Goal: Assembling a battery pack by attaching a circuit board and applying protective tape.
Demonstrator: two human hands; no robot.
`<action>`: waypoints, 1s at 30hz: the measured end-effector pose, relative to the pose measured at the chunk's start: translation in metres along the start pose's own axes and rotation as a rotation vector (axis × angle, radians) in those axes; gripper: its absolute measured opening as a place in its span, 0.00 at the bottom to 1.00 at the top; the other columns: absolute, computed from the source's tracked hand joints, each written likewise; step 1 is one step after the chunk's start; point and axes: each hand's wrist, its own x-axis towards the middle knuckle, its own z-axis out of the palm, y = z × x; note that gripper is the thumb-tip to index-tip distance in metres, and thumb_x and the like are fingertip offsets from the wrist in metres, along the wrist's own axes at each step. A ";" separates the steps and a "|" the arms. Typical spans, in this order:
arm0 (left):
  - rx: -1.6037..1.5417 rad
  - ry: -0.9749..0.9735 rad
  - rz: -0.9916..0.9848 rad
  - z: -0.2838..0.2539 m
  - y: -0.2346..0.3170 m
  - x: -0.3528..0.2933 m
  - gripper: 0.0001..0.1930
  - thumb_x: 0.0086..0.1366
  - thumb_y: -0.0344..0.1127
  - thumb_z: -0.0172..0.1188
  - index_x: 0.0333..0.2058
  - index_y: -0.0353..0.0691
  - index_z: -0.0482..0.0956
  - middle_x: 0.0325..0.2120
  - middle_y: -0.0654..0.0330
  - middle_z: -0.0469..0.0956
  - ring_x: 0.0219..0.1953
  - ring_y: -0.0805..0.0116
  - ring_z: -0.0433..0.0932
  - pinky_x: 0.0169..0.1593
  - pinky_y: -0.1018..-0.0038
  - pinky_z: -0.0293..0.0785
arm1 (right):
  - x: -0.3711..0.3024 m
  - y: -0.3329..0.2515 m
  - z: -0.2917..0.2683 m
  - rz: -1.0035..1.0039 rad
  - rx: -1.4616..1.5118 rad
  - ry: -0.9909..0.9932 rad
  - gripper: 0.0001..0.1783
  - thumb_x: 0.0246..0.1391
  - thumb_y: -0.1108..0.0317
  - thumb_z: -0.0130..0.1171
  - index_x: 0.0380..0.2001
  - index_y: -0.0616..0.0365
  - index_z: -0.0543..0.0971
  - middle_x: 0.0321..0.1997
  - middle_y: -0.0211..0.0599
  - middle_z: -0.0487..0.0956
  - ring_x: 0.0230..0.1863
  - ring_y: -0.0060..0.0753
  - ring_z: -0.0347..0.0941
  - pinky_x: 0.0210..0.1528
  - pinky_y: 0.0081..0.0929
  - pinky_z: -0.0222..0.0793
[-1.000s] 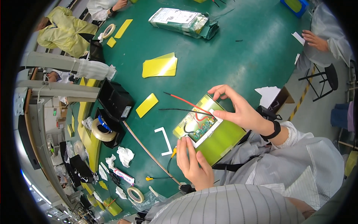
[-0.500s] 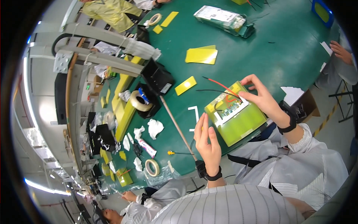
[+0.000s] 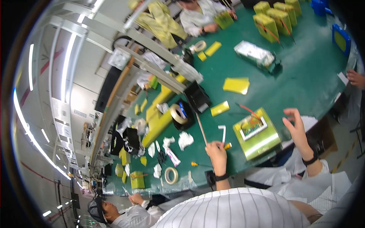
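A yellow-green wrapped battery pack (image 3: pixel 260 141) lies at the table's near edge. On it are a white-framed circuit board (image 3: pixel 254 129) and red and black wires (image 3: pixel 249 109). To its left, my left hand (image 3: pixel 216 154) is low over the table with curled fingers. A small yellow-and-black piece (image 3: pixel 228 146) shows at its fingertips; the rest of what it may hold is hidden. My right hand (image 3: pixel 297 131) is raised off the pack's right side, fingers apart and holding nothing. A white L-shaped strip (image 3: pixel 222 132) lies beyond my left hand.
Yellow sheets (image 3: pixel 236 86), a wrapped package (image 3: pixel 258 55) and several battery packs (image 3: pixel 272 22) lie farther off. Black bins (image 3: pixel 197 98), a tape roll (image 3: pixel 171 175) and crumpled tissue (image 3: pixel 186 141) are at left. Co-workers sit around; one hand (image 3: pixel 356 79) is at far right.
Both hands have let go of the battery pack. My left hand has curled in beside the yellow-and-black piece; my right has lifted away to the right. The view has swung, showing more packs.
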 end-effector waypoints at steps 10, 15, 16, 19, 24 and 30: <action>-0.132 0.159 -0.097 -0.020 0.035 -0.018 0.09 0.59 0.16 0.60 0.36 0.32 0.73 0.29 0.45 0.78 0.31 0.46 0.79 0.35 0.57 0.74 | -0.015 -0.008 -0.014 -0.011 0.126 -0.058 0.14 0.62 0.71 0.59 0.49 0.59 0.71 0.52 0.34 0.74 0.56 0.28 0.69 0.56 0.25 0.63; -0.587 0.549 -0.290 -0.067 0.032 -0.026 0.09 0.66 0.22 0.60 0.45 0.32 0.79 0.28 0.60 0.78 0.28 0.75 0.78 0.33 0.76 0.74 | -0.012 -0.003 -0.008 0.019 0.114 -0.090 0.12 0.64 0.70 0.57 0.49 0.59 0.74 0.50 0.31 0.74 0.54 0.23 0.68 0.57 0.23 0.62; -0.640 0.672 -0.233 -0.073 0.019 -0.034 0.07 0.69 0.21 0.57 0.45 0.31 0.79 0.29 0.60 0.78 0.29 0.74 0.77 0.35 0.77 0.74 | -0.013 -0.013 -0.018 0.014 0.068 -0.070 0.12 0.65 0.68 0.57 0.50 0.59 0.74 0.50 0.31 0.75 0.54 0.24 0.69 0.57 0.22 0.63; -0.624 1.008 -0.318 -0.091 -0.011 -0.080 0.03 0.71 0.24 0.57 0.41 0.31 0.77 0.29 0.60 0.77 0.30 0.73 0.77 0.37 0.77 0.75 | -0.010 0.005 -0.043 0.058 0.043 -0.049 0.12 0.68 0.66 0.54 0.51 0.58 0.75 0.51 0.30 0.76 0.54 0.23 0.69 0.59 0.22 0.63; -0.628 1.441 -0.714 -0.075 -0.143 -0.208 0.07 0.74 0.30 0.56 0.41 0.30 0.76 0.30 0.57 0.79 0.31 0.71 0.77 0.39 0.75 0.78 | -0.007 0.023 -0.042 0.081 -0.017 -0.170 0.12 0.70 0.64 0.53 0.51 0.58 0.74 0.53 0.30 0.76 0.56 0.23 0.69 0.60 0.22 0.61; -0.723 0.885 -1.056 0.007 -0.222 -0.241 0.12 0.69 0.34 0.62 0.42 0.29 0.81 0.33 0.57 0.81 0.28 0.67 0.80 0.33 0.70 0.81 | -0.009 0.008 -0.041 0.063 -0.050 -0.212 0.13 0.69 0.62 0.54 0.49 0.59 0.75 0.52 0.31 0.75 0.55 0.24 0.70 0.59 0.23 0.62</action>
